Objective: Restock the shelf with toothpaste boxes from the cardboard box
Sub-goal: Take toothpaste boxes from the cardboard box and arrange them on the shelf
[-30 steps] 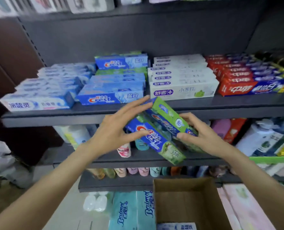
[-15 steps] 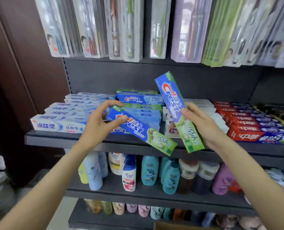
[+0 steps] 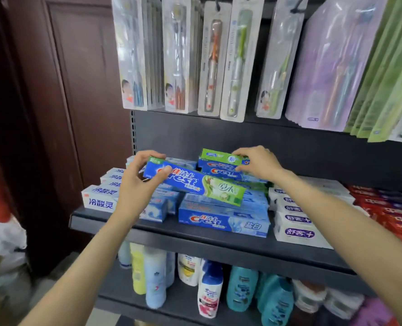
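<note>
My left hand (image 3: 137, 184) grips the left end of a blue and green Crest toothpaste box (image 3: 202, 184), which hangs tilted over the blue Crest stack (image 3: 223, 220) on the dark shelf (image 3: 195, 238). My right hand (image 3: 258, 164) holds a second blue and green Crest box (image 3: 218, 161) by its right end, lying flat on top of the rear Crest stack. The cardboard box is out of view.
White toothpaste boxes (image 3: 99, 201) lie at the shelf's left, white and purple ones (image 3: 298, 229) right of the Crest stack, red ones (image 3: 395, 217) at far right. Toothbrush packs (image 3: 218, 57) hang above. Shampoo bottles (image 3: 209, 288) fill the lower shelf. A brown door (image 3: 77, 90) stands left.
Both hands have risen to shelf height. The right hand's box turned from upright to flat on the rear Crest stack. The left hand's box moved up over the front stack.
</note>
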`<state>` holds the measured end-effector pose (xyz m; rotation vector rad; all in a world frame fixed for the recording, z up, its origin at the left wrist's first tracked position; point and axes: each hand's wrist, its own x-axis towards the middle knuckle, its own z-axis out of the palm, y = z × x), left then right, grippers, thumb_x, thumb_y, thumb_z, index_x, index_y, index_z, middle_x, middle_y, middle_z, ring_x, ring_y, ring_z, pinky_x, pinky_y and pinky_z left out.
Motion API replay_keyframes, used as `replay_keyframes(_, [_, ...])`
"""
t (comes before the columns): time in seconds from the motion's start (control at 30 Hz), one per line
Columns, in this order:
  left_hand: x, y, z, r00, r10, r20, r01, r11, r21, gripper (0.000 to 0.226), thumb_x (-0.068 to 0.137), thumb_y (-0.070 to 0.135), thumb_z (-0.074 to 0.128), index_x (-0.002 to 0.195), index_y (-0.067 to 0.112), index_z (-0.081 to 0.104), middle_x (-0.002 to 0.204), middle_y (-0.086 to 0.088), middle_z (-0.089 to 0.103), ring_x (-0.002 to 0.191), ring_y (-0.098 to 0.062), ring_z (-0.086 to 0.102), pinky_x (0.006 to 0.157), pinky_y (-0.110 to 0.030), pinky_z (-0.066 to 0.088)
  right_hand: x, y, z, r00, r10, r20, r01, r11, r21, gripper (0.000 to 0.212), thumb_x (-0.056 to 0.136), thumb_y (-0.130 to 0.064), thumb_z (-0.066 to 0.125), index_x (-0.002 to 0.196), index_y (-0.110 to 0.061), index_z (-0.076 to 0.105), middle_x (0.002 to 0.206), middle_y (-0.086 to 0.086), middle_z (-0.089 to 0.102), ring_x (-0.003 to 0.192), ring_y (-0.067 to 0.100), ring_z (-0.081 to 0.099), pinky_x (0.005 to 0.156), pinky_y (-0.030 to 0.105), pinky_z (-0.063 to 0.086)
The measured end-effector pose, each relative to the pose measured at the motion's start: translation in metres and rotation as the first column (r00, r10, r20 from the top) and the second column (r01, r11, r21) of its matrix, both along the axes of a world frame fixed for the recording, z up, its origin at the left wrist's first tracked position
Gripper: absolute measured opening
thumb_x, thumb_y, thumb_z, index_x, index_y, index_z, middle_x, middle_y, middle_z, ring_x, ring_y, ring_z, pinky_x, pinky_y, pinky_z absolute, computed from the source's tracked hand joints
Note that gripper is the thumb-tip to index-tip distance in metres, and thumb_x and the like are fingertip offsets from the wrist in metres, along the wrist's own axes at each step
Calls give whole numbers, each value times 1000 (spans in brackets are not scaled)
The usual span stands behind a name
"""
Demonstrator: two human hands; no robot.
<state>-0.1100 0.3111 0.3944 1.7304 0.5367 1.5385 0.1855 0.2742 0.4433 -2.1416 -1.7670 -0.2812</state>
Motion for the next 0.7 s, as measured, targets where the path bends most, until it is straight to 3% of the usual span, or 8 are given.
replay_keyframes(0.1, [0,17,1,1000,20,2,-20,999,-30,21,81,26,73,98,24,59,103,-1,67,102,-20,63,87,-47,52,7,20,-17,999,-3,47,8,994,-113,42,81,-34,72,121,-30,61,121,-3,64,111,23,58,91,36,46])
replay_keyframes(0.17, [5,22,1,1000,13,3,-13,998,-56,25,79,33,73,98,25,59,103,0,66,104,-21,62,88,-53,51,12,25,-25,1000,-10,3,10,1000,-27,25,86,-26,67,110,-25,69,115,-2,68,106,20,62,91,34,48])
replay_keyframes(0.27, [21,25,4,1000,-11,-19,10,998,-70,22,80,28,73,97,26,58,104,2,66,104,-19,62,87,-50,52,0,6,-13,858,187,-478,-64,963,262,17,93,-21,57,99,-17,72,105,6,71,92,16,66,89,29,51])
replay_keyframes(0.33, [34,24,8,998,-47,-36,45,997,-60,24,81,26,73,99,21,58,102,3,67,101,-18,64,82,-41,55,-13,-19,3,664,285,-692,-200,958,204,20,95,-32,51,105,-24,66,109,1,69,93,9,65,85,23,51])
replay_keyframes(0.4, [48,22,12,994,-92,-50,91,995,-33,24,82,23,71,100,15,56,102,5,66,99,-14,65,75,-30,56,-16,-41,12,746,259,-613,-363,930,-49,29,88,-41,58,115,-33,59,114,-12,64,101,0,60,86,17,47])
replay_keyframes(0.47, [62,20,13,987,-147,-70,147,989,4,23,82,18,70,98,13,54,107,8,64,100,-7,63,74,-20,52,-8,-55,10,841,225,-493,-353,918,-182,42,80,-34,71,119,-32,54,111,-14,63,97,-2,59,83,14,46])
replay_keyframes(0.57, [77,31,5,954,-185,-236,206,976,69,27,78,15,74,89,16,50,108,9,63,99,-1,61,74,-13,49,9,-56,2,913,170,-371,-213,974,-80,48,73,-28,79,114,-28,54,105,-12,66,90,3,62,82,22,48])
replay_keyframes(0.7, [90,66,2,801,-31,-597,144,979,142,42,72,21,80,103,20,52,108,3,63,98,-14,61,84,-31,51,20,-35,-10,993,20,-115,-28,997,-70,43,72,-31,77,109,-30,57,105,-7,64,96,17,57,82,36,48])
